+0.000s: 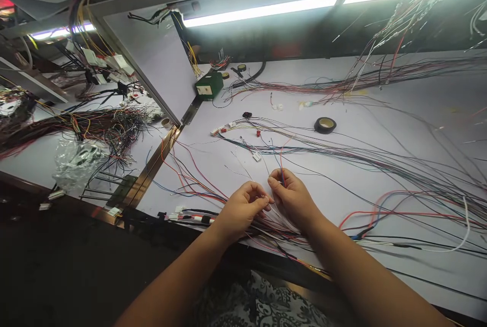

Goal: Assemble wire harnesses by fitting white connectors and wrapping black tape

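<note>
Both hands are close together over the front of the white bench. My left hand (249,204) is closed, thumb against fingers, on thin wires that run out below it. My right hand (291,195) pinches wires as well; a red and a blue wire (282,162) stand up from its fingertips. Beneath the hands passes a bundle of loose wires (207,190). Just beyond them lies a white connector (257,156) on a dark wire bundle (323,150). The exact wire ends between my fingers are too small to make out.
A roll of black tape (325,124) lies behind the hands to the right. At the back left stands a green box (209,85) beside an upright white panel (152,58). Long wires cross the bench's right side. Left of the panel are a wire heap (122,129) and a plastic bag (78,162).
</note>
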{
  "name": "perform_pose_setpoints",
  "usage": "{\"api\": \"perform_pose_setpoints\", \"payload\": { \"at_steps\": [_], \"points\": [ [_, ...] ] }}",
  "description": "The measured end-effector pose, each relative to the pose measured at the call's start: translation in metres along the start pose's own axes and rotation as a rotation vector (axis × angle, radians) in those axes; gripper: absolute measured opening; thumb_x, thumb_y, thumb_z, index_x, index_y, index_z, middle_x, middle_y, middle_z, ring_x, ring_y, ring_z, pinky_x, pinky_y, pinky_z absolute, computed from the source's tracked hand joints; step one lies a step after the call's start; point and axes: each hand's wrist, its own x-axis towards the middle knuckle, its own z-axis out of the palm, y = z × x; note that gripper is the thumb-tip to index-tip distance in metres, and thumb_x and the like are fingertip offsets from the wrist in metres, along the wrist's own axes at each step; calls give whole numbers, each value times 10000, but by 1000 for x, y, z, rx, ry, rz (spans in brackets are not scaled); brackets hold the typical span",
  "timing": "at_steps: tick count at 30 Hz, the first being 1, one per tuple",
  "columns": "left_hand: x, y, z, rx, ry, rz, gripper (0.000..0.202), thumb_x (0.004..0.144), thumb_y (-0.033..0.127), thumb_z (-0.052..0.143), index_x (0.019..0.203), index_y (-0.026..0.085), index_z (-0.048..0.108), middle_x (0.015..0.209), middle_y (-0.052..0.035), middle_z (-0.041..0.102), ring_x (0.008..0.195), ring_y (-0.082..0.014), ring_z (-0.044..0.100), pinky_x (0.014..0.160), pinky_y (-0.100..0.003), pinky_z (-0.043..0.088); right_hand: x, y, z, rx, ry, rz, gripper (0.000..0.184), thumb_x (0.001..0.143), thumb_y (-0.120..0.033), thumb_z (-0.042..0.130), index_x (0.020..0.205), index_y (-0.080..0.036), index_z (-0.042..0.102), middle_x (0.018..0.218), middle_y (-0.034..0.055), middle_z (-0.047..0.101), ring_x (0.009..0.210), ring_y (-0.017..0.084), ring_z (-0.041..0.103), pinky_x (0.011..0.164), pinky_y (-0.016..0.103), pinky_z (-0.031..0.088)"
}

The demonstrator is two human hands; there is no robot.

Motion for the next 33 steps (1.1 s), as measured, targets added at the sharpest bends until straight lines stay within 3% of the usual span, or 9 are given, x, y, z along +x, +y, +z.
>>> {"api": "perform_pose_setpoints", "payload": {
  "at_steps": [4,7,10,13,19,21,25,29,33],
  "points": [
    [-5,-3,-1,284,3,187,104,870,297,588,833,200,595,945,-40,651,854,-157,589,789,-304,458,0,-4,3,-151,-42,-31,227,866,-435,549,880,-214,599,736,-9,603,667,148,545,639,283,444],
    [-6,-2,-2,427,45,360,89,878,283,580,924,227,632,1080,-59,633,1023,-196,561,877,-334,440,-1,-7,4,-104,-87,-62,313,929,-471,443,995,-220,617,866,16,654,775,161,607,742,302,466],
    [-1,6,-6,369,58,367,313,869,313,591,1178,259,588,1297,-86,536,1143,-227,507,911,-357,439,-2,-6,3,24,-195,-19,370,936,-513,413,1087,-222,585,867,13,661,582,121,595,611,284,475],
    [9,16,-15,248,141,315,442,895,354,527,1323,252,487,1236,-91,566,1059,-205,544,875,-346,449,-4,-3,3,60,-263,61,398,857,-494,577,1148,-224,547,762,-8,666,443,91,487,466,247,412],
    [18,13,-22,174,303,387,140,877,251,460,1012,231,428,1343,-101,492,1099,-188,576,853,-346,467,-4,-6,2,279,-227,89,253,850,-451,600,890,-205,557,603,-36,584,454,89,456,455,219,358],
    [14,6,-17,331,240,401,105,854,215,498,910,230,410,1271,-92,546,1136,-195,561,944,-393,431,-3,-8,0,420,-190,85,220,856,-426,594,863,-218,523,602,-40,569,455,87,438,450,212,340],
    [6,1,-4,879,-32,521,73,813,163,542,842,221,508,1243,-95,587,1237,-235,476,1054,-438,326,-1,-11,-3,497,-115,112,191,845,-408,595,857,-233,519,576,-43,545,441,105,446,426,219,356],
    [7,5,4,1139,-110,528,119,813,185,554,928,214,570,1126,-87,646,1289,-271,415,1052,-463,301,-1,-12,-8,594,-61,86,163,865,-383,583,903,-238,518,550,-53,538,419,103,477,417,210,381],
    [10,5,8,1315,-239,578,284,844,315,576,1110,216,590,1054,-82,644,1125,-276,504,953,-447,362,3,-11,-15,701,-59,128,182,845,-373,620,888,-229,517,590,-54,546,369,65,430,304,161,187]
  ]
}}
